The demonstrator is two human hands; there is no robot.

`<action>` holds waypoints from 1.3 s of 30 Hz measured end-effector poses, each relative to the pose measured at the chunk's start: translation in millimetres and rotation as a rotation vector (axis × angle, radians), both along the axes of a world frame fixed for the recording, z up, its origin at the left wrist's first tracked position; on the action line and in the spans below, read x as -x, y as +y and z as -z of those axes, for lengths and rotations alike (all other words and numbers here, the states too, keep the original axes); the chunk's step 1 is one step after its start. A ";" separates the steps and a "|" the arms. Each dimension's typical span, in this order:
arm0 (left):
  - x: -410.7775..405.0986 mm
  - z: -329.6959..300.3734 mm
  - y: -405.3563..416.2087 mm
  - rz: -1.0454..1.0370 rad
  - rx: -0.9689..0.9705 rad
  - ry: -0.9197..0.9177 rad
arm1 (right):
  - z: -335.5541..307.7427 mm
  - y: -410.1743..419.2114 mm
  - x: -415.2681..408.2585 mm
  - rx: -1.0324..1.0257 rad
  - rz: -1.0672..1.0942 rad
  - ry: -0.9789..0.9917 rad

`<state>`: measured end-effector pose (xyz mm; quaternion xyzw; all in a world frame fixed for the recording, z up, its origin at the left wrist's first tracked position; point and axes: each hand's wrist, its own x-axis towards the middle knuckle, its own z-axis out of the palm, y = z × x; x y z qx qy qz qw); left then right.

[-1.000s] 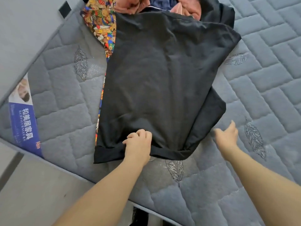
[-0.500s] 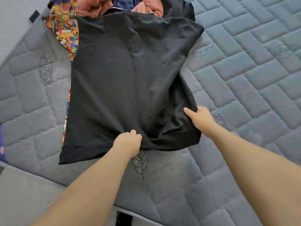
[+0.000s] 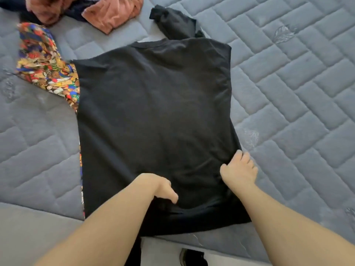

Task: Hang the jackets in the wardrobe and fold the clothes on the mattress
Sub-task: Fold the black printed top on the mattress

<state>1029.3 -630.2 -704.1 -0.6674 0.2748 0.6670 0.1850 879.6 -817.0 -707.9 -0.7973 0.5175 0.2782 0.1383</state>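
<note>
Head view is showing my left hand (image 3: 161, 189) and right hand (image 3: 239, 169) pinching the shirt (image 3: 153, 121) lying flat on the mattress (image 3: 288, 93); soft and limp, it's probably best gripped at the hem corners.

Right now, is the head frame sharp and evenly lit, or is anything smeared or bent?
Head view: soft, even light, no glare; the black shirt shows little fold detail. The pink cloth and printed cloth at top left are motion-smeared. Mattress quilting lines curve towards the edges, wide-angle distortion.

Soft even daylight; edges bend, top corner perhaps motion-blurred.
</note>
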 end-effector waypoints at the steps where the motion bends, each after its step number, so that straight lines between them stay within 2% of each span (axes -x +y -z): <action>1: -22.0 -2.0 -1.2 -0.076 0.079 -0.079 | 1.2 5.1 -23.3 -0.005 -0.092 -0.075; 4: -88.3 0.7 9.3 -0.162 0.351 -0.494 | 8.3 22.1 -98.9 -0.033 -0.326 -0.183; 6: -130.1 5.7 26.8 -0.257 0.395 -0.632 | 13.8 34.4 -148.3 -0.084 -0.434 -0.212; 11: -229.1 28.5 86.5 -0.343 0.288 -0.682 | 28.2 59.6 -260.2 -0.197 -0.571 -0.261; 16: -288.7 73.4 104.0 -0.290 0.373 -0.740 | 64.8 47.3 -339.6 -0.036 -0.747 -0.226; 20: -298.8 101.0 104.8 -0.296 0.390 -0.689 | 100.0 42.7 -355.1 -0.015 -0.714 -0.209; 22: -299.9 98.7 112.1 -0.373 0.534 -0.670 | 105.8 50.6 -350.7 0.084 -0.711 -0.231; 23: -302.2 92.3 117.2 -0.473 0.672 -0.699 | 103.6 58.6 -349.4 0.138 -0.697 -0.247; 25: -314.2 73.1 130.0 -0.869 0.962 -0.868 | 93.9 80.8 -355.3 0.183 -0.620 -0.307; 26: -324.4 64.9 138.4 -1.095 1.021 -0.992 | 89.6 93.7 -366.9 0.170 -0.591 -0.337; 27: -338.5 60.6 148.7 -1.307 1.000 -1.109 | 87.8 107.7 -384.0 0.143 -0.589 -0.362; 28: -356.9 56.3 160.0 -1.545 0.934 -1.142 | 87.8 122.9 -406.6 0.112 -0.619 -0.397; 29: -378.1 53.3 170.8 -1.823 0.862 -1.063 | 89.4 138.4 -434.1 0.083 -0.665 -0.443; 31: -422.0 47.1 191.9 -2.317 0.785 -0.696 | 93.6 169.9 -493.8 0.048 -0.702 -0.531; 32: -441.5 44.4 200.2 -2.456 0.770 -0.523 | 96.3 182.0 -520.3 0.057 -0.669 -0.558; 33: -459.7 45.3 206.5 -2.547 0.789 -0.424 | 100.7 191.7 -540.9 0.091 -0.610 -0.580; 35: -488.7 48.9 213.0 -2.527 0.872 -0.446 | 115.0 199.7 -558.1 0.197 -0.499 -0.610; 36: -502.9 51.9 215.7 -2.384 0.928 -0.622 | 122.9 199.3 -560.3 0.249 -0.476 -0.629; 37: -514.6 56.7 221.3 -2.058 0.959 -0.877 | 128.4 198.4 -561.1 0.275 -0.469 -0.651; 38: -522.4 61.5 227.0 -1.560 0.922 -1.077 | 131.9 198.5 -559.7 0.278 -0.468 -0.666; 39: -529.1 64.9 232.1 -1.057 0.839 -1.141 | 133.1 198.1 -559.8 0.288 -0.474 -0.675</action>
